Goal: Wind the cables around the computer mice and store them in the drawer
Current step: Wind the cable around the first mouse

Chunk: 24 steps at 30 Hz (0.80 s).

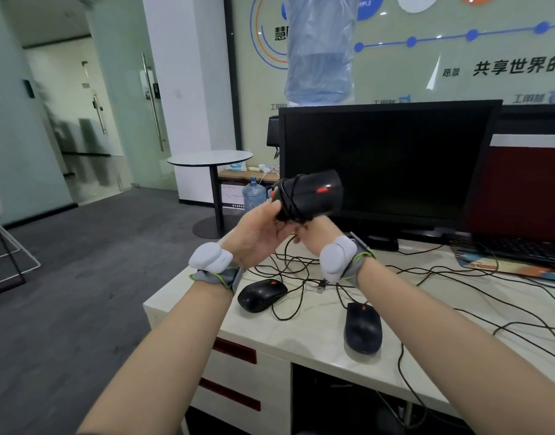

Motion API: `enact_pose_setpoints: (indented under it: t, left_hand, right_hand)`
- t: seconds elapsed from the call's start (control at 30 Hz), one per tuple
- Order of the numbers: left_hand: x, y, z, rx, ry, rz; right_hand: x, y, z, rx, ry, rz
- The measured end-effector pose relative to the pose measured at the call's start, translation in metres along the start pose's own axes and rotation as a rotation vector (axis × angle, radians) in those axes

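Judging by looks, the held mouse (310,194) is light, rigid plastic with a smooth, somewhat slippery shell, best gripped across its narrow sides; its thin cable (289,199) is soft and springy, likely to unwind if the last turns are not pinned. It is black with a red scroll wheel, raised above the table (304,340) in front of the dark monitor (389,158), several cable loops already round its rear half. The left hand (263,227) grips the wrapped end from the side, fingers curled on the body. The right hand (313,229), just below the mouse, seems to pinch the loose cable strand, though the fingertips are partly hidden. Below the left hand, a second mouse (262,295) lies on the table; below the right hand, a third mouse (363,329), both black, red wheels, cables unwound. Their loose cables (301,268) sprawl tangled under both hands, a USB plug (322,285) among them. Snag risk: the free tail may drag the others. Closed drawers (235,354) with red handles sit under the table's edge, beneath the left forearm. Keyboard (521,251) is far right of the right hand.
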<state>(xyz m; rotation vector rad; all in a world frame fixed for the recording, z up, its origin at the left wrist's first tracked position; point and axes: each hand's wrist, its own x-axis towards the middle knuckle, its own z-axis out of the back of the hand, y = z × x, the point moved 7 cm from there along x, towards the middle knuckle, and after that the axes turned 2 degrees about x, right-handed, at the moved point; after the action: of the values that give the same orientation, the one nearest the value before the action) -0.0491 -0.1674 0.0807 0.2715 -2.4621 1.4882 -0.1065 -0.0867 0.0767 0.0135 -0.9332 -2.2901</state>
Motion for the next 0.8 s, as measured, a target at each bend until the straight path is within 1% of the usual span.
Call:
enact_pose_setpoints:
  t: [0.07, 0.13, 0.2, 0.27, 0.47, 0.53, 0.57, 0.63, 0.67, 0.73, 0.8]
  left_hand:
    - [0.003, -0.007, 0.008, 0.052, -0.112, -0.079]
    - [0.003, -0.015, 0.016, 0.103, -0.237, -0.151]
    - [0.002, -0.023, 0.028, 0.104, -0.373, -0.213]
    - [-0.001, -0.03, 0.041, 0.131, -0.469, -0.26]
    - [-0.009, -0.032, 0.068, 0.329, -0.649, -0.262]
    - [-0.011, -0.034, 0.078, 0.385, -0.719, -0.271]
    - [-0.012, -0.036, 0.084, 0.413, -0.751, -0.273]
    - [-0.014, -0.041, 0.096, 0.458, -0.79, -0.295]
    - [-0.015, -0.042, 0.099, 0.495, -0.795, -0.303]
    - [-0.015, -0.041, 0.1, 0.596, -0.767, -0.275]
    - [-0.013, -0.038, 0.097, 0.768, -0.706, -0.215]
  right_hand:
    - [-0.002, 0.009, -0.012, 0.097, 0.06, 0.019]
    - [-0.003, 0.015, -0.021, 0.103, 0.093, 0.023]
    - [-0.008, 0.017, -0.024, 0.008, 0.117, -0.004]
    - [-0.01, 0.016, -0.025, -0.079, 0.13, -0.034]
    - [-0.012, 0.033, -0.022, -0.097, 0.179, 0.077]
    - [-0.016, 0.036, -0.015, -0.089, 0.157, 0.123]
    - [-0.017, 0.035, -0.01, -0.036, 0.124, 0.13]
    - [-0.019, 0.03, 0.003, 0.058, 0.071, 0.1]
    - [-0.019, 0.029, 0.008, 0.05, 0.054, 0.089]
    - [-0.019, 0.032, 0.02, -0.081, 0.005, 0.131]
    - [-0.021, 0.038, 0.032, -0.187, -0.051, 0.18]
